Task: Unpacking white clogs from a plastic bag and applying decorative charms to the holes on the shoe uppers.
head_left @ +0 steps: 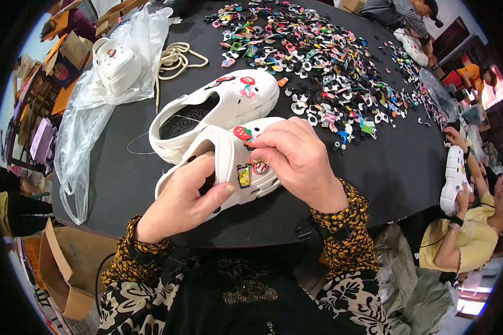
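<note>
A white foam clog [224,149] lies tilted on the table in front of me. My left hand [179,195] grips its side, fingers inside the opening and thumb outside. On its upper sit a strawberry charm [242,133], a round baseball charm [260,167] and a yellow drink-shaped charm [244,176]. My right hand [293,159] pinches a small dark and orange shoe charm [250,145] against the upper, between thumb and forefinger; its shape is mostly covered. Just behind lies the second white clog [265,92], with a red flower charm [247,81] and other charms on it.
A wide pile of colourful shoe charms [330,78] covers the far right of the black table [374,167]. At left, another white clog [117,70] rests on a clear plastic bag [84,134] beside a coiled cord [176,58]. Other people work around the table, one holding a white clog [454,178].
</note>
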Demonstrator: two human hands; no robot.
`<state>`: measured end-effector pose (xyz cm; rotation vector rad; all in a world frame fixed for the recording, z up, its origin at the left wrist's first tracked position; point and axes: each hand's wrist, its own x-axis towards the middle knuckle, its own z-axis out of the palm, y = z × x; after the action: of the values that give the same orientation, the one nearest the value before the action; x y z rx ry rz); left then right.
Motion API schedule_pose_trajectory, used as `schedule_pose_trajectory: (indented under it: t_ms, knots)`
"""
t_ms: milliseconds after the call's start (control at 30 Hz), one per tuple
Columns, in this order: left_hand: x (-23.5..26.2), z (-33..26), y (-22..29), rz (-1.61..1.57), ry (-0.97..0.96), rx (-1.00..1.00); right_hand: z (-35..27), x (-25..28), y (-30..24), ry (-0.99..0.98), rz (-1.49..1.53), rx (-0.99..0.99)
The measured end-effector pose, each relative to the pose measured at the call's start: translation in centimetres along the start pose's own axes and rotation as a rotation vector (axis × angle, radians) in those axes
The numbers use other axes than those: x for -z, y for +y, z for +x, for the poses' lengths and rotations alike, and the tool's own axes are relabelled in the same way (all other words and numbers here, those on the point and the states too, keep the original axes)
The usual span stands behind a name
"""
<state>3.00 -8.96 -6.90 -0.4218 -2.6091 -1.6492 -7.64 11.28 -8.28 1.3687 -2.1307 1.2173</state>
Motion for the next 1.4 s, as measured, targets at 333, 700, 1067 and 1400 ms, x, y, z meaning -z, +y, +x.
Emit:
schedule_pose_trajectory:
  t_ms: [333,700,1067,1400]
  knots:
    - [-0.1,0.1,-0.1,0.022,0.006,-0.005,0.0,0.2,0.0,-0.046,0.055,-0.041]
    - [0.1,0.0,0.1,0.043,0.001,0.011,0.1,0.0,0.3,0.000,0.035,-0.047]
    - [0.2,0.2,0.2,0.044,-0.017,-0.004,0.0,-0.4,0.1,-0.001,-0.036,-0.001]
    - [0.5,0.0,-0.3,-0.140,-0.055,0.064,0.3,1.0,-0.7,-0.124,-0.052,-0.004]
